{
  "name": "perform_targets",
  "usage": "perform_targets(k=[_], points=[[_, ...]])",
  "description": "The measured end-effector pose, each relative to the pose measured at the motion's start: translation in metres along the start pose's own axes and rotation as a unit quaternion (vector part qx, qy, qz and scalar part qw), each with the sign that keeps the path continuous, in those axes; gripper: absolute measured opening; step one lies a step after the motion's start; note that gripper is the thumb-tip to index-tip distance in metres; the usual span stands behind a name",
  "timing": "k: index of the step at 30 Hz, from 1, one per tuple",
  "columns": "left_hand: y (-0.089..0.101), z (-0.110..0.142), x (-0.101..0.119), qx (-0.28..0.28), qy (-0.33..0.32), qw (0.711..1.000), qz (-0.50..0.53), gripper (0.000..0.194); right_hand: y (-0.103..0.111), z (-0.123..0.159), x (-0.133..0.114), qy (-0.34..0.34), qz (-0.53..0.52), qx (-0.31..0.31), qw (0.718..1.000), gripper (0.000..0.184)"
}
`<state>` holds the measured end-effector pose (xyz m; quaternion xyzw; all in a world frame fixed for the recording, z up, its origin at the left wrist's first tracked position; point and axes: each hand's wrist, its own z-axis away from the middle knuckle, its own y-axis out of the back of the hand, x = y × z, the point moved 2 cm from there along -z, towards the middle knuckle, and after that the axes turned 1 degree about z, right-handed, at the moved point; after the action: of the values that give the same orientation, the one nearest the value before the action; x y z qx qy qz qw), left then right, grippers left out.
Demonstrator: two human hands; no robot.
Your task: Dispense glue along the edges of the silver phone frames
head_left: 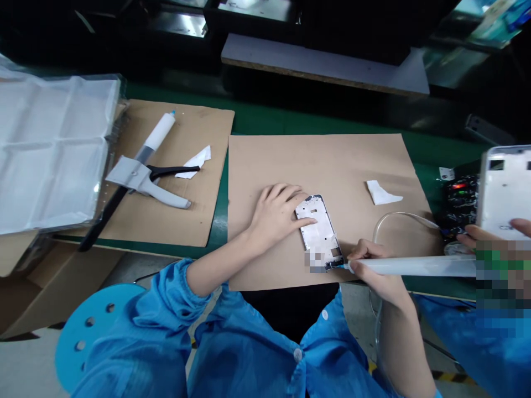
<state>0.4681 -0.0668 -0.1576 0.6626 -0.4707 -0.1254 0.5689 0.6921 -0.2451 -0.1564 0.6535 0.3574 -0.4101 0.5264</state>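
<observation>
A white metal phone frame (pixel 317 224) with black ends lies tilted on the brown cardboard sheet (pixel 265 155). My left hand (pixel 280 213) holds it by its left side, the thumb across its face and the other fingers near its top edge. In my right hand (pixel 375 268) is a long white glue syringe (pixel 431 266), gripped close to its tip and lying almost level. Its blue nozzle is at the frame's lower right corner; whether it touches, I cannot tell. A clear hose (pixel 384 216) curves behind my right hand.
On the left cardboard lie a caulking gun (pixel 136 174) and a paper scrap (pixel 194 163), beside stacked white trays (pixel 53 149). Another paper scrap (pixel 381 193) sits right of the frame. At right, a co-worker's hand (pixel 481 235) holds a white panel (pixel 506 190) near a black device (pixel 458 196).
</observation>
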Motion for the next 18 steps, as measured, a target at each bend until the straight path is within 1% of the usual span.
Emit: perform_targets(k=[3,8,18], points=[[0.0,0.0003,0.0002,0.001,-0.001,1.0,-0.003,0.065,0.0006,-0.0001,0.0001,0.0,0.007,-0.001,1.0,0.022],[-0.0005,0.0005,0.0001,-0.001,-0.001,1.0,-0.003,0.064,0.0017,-0.0019,-0.002,0.009,0.02,-0.006,1.0,0.02],[-0.0007,0.0003,-0.0006,-0.013,0.003,1.0,-0.004,0.063,0.0013,-0.0051,-0.0089,-0.018,0.012,0.014,1.0,0.02]])
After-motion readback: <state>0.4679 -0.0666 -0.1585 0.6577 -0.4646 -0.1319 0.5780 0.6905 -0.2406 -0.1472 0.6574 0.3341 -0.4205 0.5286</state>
